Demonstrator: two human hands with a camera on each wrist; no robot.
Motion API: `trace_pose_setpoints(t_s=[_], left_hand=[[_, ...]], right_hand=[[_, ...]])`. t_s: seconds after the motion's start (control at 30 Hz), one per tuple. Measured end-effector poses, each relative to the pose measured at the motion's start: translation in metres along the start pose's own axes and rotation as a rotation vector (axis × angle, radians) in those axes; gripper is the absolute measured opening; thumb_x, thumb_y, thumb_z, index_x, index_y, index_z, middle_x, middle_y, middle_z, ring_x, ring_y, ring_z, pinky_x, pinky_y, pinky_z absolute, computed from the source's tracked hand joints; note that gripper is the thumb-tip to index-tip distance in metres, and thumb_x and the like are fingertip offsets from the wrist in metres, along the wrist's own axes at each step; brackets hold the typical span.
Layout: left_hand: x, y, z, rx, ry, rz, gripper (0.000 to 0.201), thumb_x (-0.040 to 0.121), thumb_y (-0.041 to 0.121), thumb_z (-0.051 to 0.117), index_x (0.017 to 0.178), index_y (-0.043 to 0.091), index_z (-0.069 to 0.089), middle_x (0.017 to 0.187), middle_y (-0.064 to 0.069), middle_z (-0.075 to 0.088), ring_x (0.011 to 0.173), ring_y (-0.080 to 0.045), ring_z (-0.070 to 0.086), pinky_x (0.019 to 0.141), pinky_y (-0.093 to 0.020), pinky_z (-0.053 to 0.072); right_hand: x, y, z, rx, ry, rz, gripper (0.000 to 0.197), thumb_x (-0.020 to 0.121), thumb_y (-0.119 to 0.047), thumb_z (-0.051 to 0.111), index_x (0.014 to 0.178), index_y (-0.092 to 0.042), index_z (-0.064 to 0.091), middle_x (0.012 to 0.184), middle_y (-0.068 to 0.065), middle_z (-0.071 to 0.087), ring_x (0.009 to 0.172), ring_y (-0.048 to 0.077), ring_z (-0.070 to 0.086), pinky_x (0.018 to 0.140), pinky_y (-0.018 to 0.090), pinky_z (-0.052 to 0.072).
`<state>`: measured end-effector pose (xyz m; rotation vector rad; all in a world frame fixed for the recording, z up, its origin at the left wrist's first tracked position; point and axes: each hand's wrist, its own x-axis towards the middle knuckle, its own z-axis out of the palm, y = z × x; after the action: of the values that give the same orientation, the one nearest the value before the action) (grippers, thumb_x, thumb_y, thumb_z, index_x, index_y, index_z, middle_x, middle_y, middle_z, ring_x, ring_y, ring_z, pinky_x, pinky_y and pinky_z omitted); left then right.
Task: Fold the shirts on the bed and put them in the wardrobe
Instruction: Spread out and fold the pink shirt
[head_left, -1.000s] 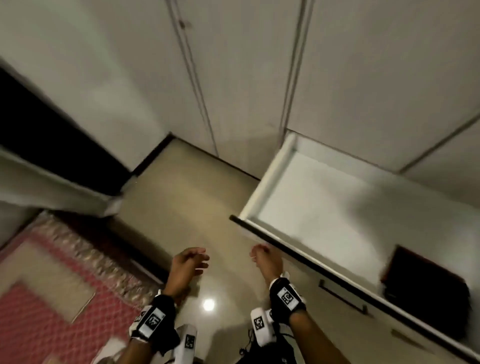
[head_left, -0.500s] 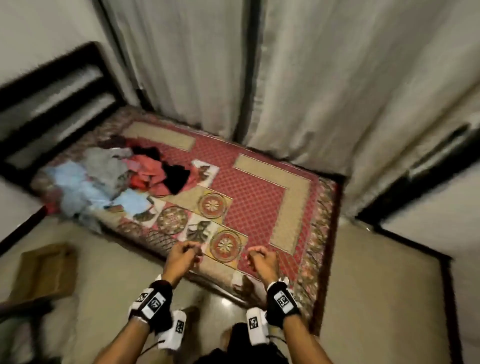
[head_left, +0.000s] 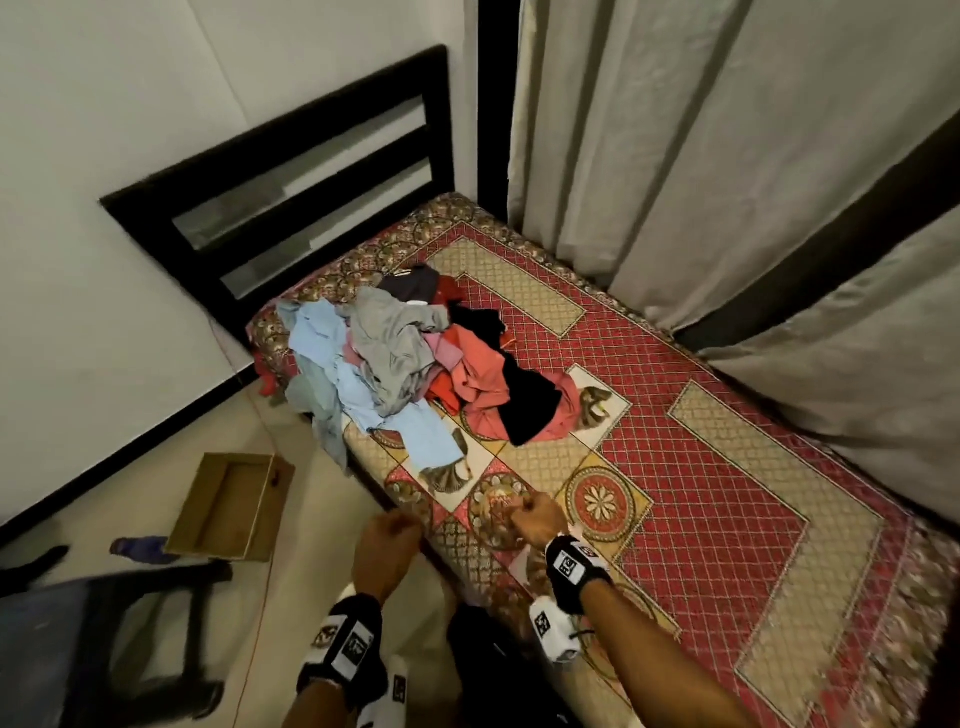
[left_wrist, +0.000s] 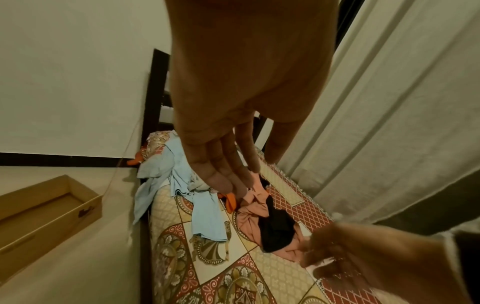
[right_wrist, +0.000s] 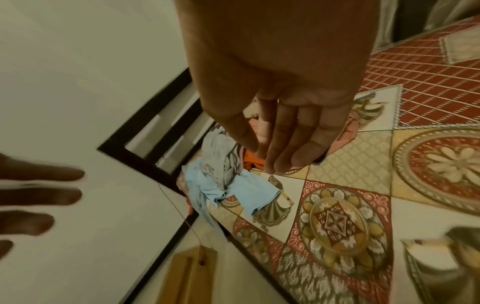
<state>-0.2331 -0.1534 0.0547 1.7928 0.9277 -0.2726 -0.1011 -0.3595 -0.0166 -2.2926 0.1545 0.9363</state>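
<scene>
**Hands clear of the shirt pile**

The shirts (head_left: 410, 364) lie heaped near the head end of the bed (head_left: 701, 493), well apart from both hands. The left hand (head_left: 385, 545) hangs over the floor just beside the bed edge; the right hand (head_left: 535, 522) is above the near edge of the bed. Both hold nothing, with fingers relaxed and nearly straight in the wrist views.

The pile is unfolded and tangled: light blue, grey, pink, orange-red and black cloth, with blue cloth hanging over the bed side.

The bed carries a red and beige patterned cover. A black headboard (head_left: 291, 171) meets the wall; curtains (head_left: 701, 156) hang along the far side. An open cardboard box (head_left: 234, 506) sits on the floor.
</scene>
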Motion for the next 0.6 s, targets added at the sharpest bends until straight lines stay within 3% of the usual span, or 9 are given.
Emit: trace_pose_setpoints(t_s=[0.1,0.13,0.2,0.27,0.3,0.37,0.43,0.53,0.6], left_hand=[[0.082,0.025,0.004,0.023,-0.06,-0.013,0.002,0.088,0.031,0.07,0.086,0.032,0.069,0.097,-0.003,0.075,0.092,-0.026,0.07,0.089,-0.041,0.055],[0.107,0.027,0.008,0.026,-0.075,-0.014,0.008,0.091,0.022,0.07,0.087,0.03,0.069,0.097,-0.004,0.074,0.094,-0.026,0.068,0.089,-0.04,0.054],[0.155,0.028,0.015,0.024,-0.107,-0.004,0.008,0.093,0.013,0.068,0.092,0.02,0.072,0.096,-0.007,0.074,0.093,-0.029,0.067,0.088,-0.043,0.052],[0.196,0.022,0.019,0.021,-0.115,0.045,0.005,0.092,0.013,0.07,0.093,0.016,0.073,0.092,-0.007,0.074,0.09,-0.028,0.068,0.084,-0.044,0.053],[0.208,0.022,0.02,-0.002,-0.121,0.056,0.006,0.09,0.016,0.07,0.091,0.02,0.074,0.088,-0.004,0.074,0.087,-0.026,0.07,0.082,-0.043,0.055],[0.228,0.017,0.017,-0.051,-0.15,0.023,0.012,0.087,0.023,0.066,0.085,0.031,0.073,0.081,-0.005,0.075,0.079,-0.027,0.071,0.078,-0.039,0.056],[0.236,0.014,0.008,-0.084,-0.172,-0.022,0.013,0.087,0.021,0.064,0.088,0.031,0.073,0.08,-0.006,0.075,0.078,-0.027,0.072,0.078,-0.039,0.056],[0.228,0.032,-0.015,-0.094,-0.167,-0.046,0.013,0.091,0.01,0.065,0.091,0.02,0.074,0.08,-0.005,0.076,0.076,-0.024,0.073,0.075,-0.04,0.055],[0.221,0.054,-0.028,-0.132,-0.145,-0.035,0.007,0.087,0.018,0.068,0.092,0.018,0.074,0.082,-0.005,0.076,0.075,-0.023,0.073,0.075,-0.039,0.056]], right_hand=[[0.109,-0.05,0.026,-0.302,-0.153,-0.084,0.02,0.094,-0.032,0.058,0.088,-0.014,0.067,0.086,0.008,0.064,0.087,0.026,0.067,0.073,0.033,0.053],[0.142,-0.066,0.033,-0.381,-0.178,-0.096,0.03,0.094,-0.04,0.054,0.099,-0.014,0.068,0.097,0.013,0.063,0.103,0.029,0.068,0.081,0.034,0.051],[0.213,-0.098,0.049,-0.553,-0.172,-0.137,0.072,0.086,-0.06,0.039,0.136,-0.012,0.056,0.144,0.026,0.045,0.144,0.036,0.039,0.112,0.044,0.035],[0.279,-0.126,0.065,-0.633,-0.116,-0.195,0.084,0.077,-0.061,0.048,0.145,-0.013,0.052,0.165,0.018,0.018,0.155,0.038,0.011,0.122,0.056,0.015],[0.291,-0.146,0.062,-0.632,-0.11,-0.21,0.085,0.074,-0.058,0.052,0.144,-0.011,0.054,0.166,0.017,0.017,0.155,0.037,0.01,0.123,0.056,0.014],[0.317,-0.165,0.062,-0.56,-0.162,-0.167,0.071,0.09,-0.046,0.058,0.149,-0.008,0.047,0.163,0.016,0.028,0.152,0.035,0.024,0.122,0.049,0.021],[0.323,-0.178,0.057,-0.484,-0.18,-0.161,0.053,0.098,-0.041,0.058,0.14,-0.009,0.057,0.146,0.018,0.052,0.14,0.037,0.044,0.118,0.051,0.03],[0.305,-0.182,0.03,-0.276,0.082,-0.136,0.046,0.07,-0.06,0.053,0.092,-0.026,0.076,0.097,0.004,0.075,0.099,0.027,0.069,0.107,0.052,0.043],[0.292,-0.167,0.004,0.01,0.205,-0.097,0.025,0.064,-0.043,0.063,0.079,-0.028,0.077,0.087,0.0,0.078,0.084,0.023,0.072,0.095,0.047,0.055]])
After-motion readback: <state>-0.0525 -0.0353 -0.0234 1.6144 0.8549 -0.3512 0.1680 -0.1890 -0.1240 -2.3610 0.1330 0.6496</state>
